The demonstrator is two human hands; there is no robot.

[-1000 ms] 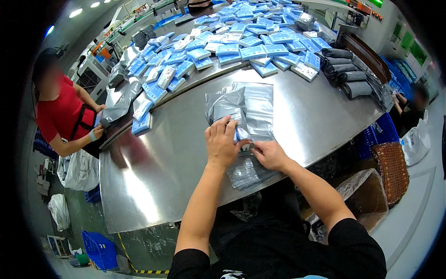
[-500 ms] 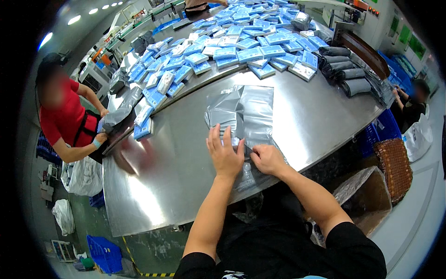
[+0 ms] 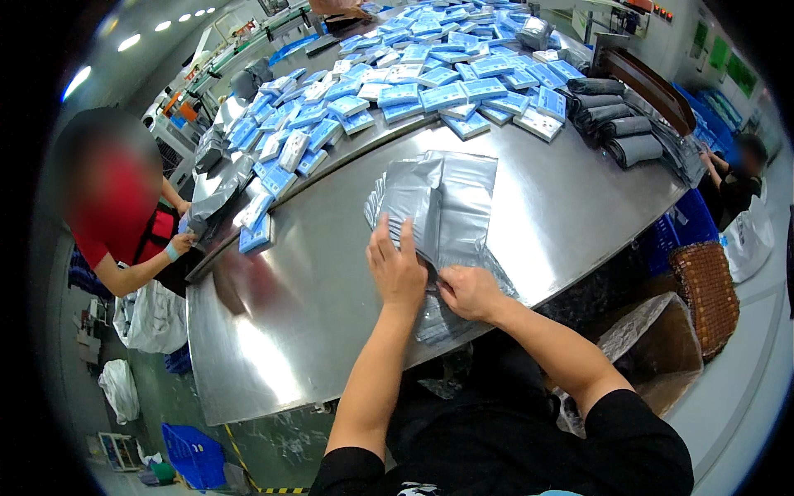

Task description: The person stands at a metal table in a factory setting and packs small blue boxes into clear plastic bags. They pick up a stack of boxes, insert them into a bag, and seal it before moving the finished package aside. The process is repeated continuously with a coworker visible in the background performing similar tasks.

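A stack of grey plastic mailing bags [image 3: 467,198] lies on the steel table [image 3: 306,306] in front of me. The left part looks folded over and raised, its left edge fanned into several layers. My left hand [image 3: 399,269] rests on that part near its lower end, with fingers spread. Just to its right, my right hand [image 3: 469,292] is closed, its thumb and forefinger pinching the plastic near the lower middle. Under both hands, more crumpled plastic reaches toward the table's near edge. Whatever lies inside or beneath the folded part is hidden.
Beyond the bags spreads a big pile of blue-and-white boxes [image 3: 438,99]. Rolled grey bags [image 3: 633,149] lie at the right. A person in red [image 3: 116,215] handles grey plastic at the left; another person [image 3: 736,186] is far right. A plastic-lined carton [image 3: 653,355] stands below the right edge.
The bags have turned slightly and shifted a little right at the top; the folded part looks smoother. My right hand has edged left and down. The person in red has leaned closer.
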